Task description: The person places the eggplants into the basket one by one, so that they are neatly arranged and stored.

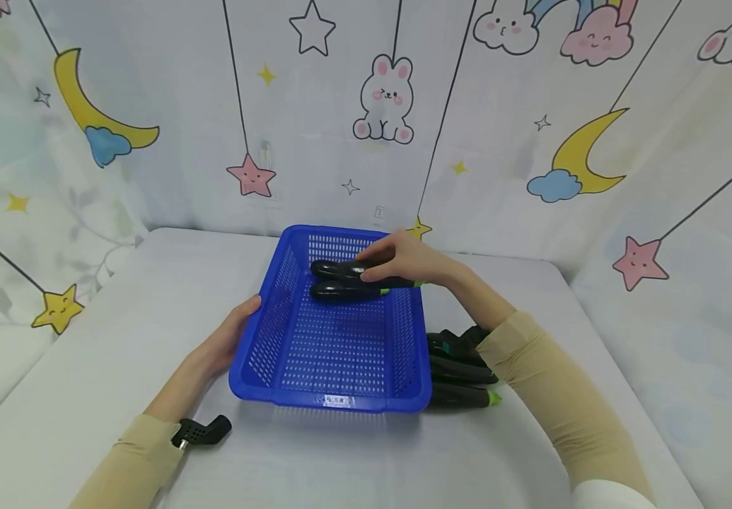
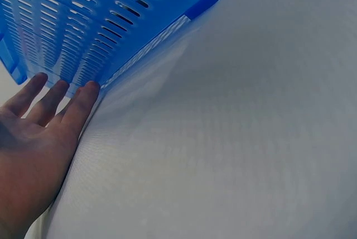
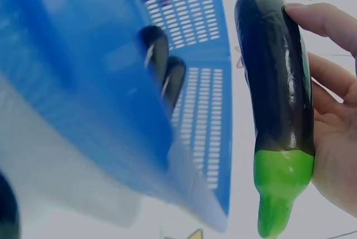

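Observation:
A blue plastic basket stands on the white-covered table, its walls full of slots. Inside, towards the back, lie two dark eggplants, glossy and side by side. Above them my right hand holds another eggplant between thumb and fingers; its green stem end shows in the right wrist view. My left hand is at the basket's left side. In the left wrist view its fairly straight fingers touch the outer wall; the thumb is hidden there.
Several more eggplants lie on the table right of the basket, partly covered by its rim and my right sleeve. A cloth printed with stars, moons and rabbits hangs behind the table. A black camera sits on my left wrist.

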Action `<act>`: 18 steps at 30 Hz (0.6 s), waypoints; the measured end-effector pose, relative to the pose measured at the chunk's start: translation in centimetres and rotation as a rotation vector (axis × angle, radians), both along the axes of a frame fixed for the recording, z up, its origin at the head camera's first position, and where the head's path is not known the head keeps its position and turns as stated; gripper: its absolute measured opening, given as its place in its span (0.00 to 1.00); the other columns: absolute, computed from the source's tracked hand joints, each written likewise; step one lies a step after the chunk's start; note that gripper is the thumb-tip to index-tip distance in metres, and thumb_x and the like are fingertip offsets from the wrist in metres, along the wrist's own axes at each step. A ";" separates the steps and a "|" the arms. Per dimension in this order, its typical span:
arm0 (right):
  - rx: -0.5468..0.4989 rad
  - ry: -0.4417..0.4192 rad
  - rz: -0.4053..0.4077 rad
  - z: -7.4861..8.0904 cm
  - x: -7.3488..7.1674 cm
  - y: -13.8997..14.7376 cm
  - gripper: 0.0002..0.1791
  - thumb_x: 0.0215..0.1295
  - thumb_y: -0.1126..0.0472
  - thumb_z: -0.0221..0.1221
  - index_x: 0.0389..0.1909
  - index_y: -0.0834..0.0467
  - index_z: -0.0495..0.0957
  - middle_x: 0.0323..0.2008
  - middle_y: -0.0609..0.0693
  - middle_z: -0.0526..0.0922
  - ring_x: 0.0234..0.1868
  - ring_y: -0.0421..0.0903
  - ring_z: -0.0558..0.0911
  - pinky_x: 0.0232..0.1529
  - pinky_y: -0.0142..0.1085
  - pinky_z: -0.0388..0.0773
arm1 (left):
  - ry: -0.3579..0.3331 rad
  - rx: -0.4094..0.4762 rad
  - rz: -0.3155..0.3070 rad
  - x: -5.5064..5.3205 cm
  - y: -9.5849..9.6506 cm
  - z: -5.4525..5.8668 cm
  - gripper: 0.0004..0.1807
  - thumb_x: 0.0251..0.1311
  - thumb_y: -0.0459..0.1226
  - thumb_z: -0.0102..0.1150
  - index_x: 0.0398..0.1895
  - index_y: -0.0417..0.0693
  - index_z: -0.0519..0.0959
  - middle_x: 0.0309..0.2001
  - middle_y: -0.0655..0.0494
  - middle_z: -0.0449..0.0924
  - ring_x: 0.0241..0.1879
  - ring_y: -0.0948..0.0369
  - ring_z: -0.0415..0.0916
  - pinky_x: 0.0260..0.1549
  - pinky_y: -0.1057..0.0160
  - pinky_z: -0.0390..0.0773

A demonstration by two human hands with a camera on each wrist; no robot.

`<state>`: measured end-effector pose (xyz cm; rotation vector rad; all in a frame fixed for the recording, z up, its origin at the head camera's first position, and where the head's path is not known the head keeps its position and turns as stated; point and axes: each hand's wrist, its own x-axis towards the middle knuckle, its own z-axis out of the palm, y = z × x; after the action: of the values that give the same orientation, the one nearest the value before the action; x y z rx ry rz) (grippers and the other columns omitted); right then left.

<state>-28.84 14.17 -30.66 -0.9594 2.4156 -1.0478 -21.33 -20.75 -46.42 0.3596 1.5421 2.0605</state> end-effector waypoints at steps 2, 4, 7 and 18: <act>-0.004 -0.007 -0.003 0.2 -0.1 -0.6 0.22 0.61 0.53 0.70 0.55 0.53 0.84 0.50 0.49 0.87 0.48 0.44 0.85 0.53 0.40 0.81 | 0.001 -0.008 0.003 0.0 -0.1 0.0 0.43 0.73 0.61 0.31 0.78 0.40 0.44 0.55 0.47 0.77 0.49 0.55 0.80 0.46 0.55 0.82; -0.009 -0.019 -0.008 0.2 -0.2 -1.2 0.21 0.60 0.52 0.70 0.55 0.52 0.84 0.50 0.49 0.86 0.48 0.44 0.85 0.53 0.40 0.81 | 0.001 -0.014 0.003 0.1 -0.1 0.0 0.44 0.72 0.61 0.32 0.78 0.39 0.43 0.55 0.47 0.77 0.49 0.54 0.80 0.46 0.54 0.82; -0.017 -0.036 -0.010 -0.1 -0.4 -2.1 0.22 0.60 0.52 0.70 0.55 0.52 0.84 0.51 0.49 0.86 0.49 0.44 0.84 0.54 0.40 0.81 | -0.006 -0.020 0.007 0.1 -0.1 -0.2 0.44 0.72 0.61 0.32 0.78 0.40 0.43 0.56 0.47 0.76 0.50 0.54 0.80 0.47 0.54 0.82; -0.059 -0.047 0.005 -1.9 -0.8 -4.0 0.21 0.61 0.55 0.70 0.55 0.55 0.84 0.50 0.49 0.86 0.50 0.44 0.84 0.56 0.40 0.80 | 0.023 -0.046 0.023 -0.1 -0.1 -0.3 0.44 0.72 0.62 0.31 0.80 0.45 0.41 0.65 0.36 0.65 0.54 0.51 0.77 0.51 0.50 0.80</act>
<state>-29.60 10.14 -32.52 -0.9486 2.3550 -1.1329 -21.40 -20.87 -46.71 0.3514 1.6117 2.0415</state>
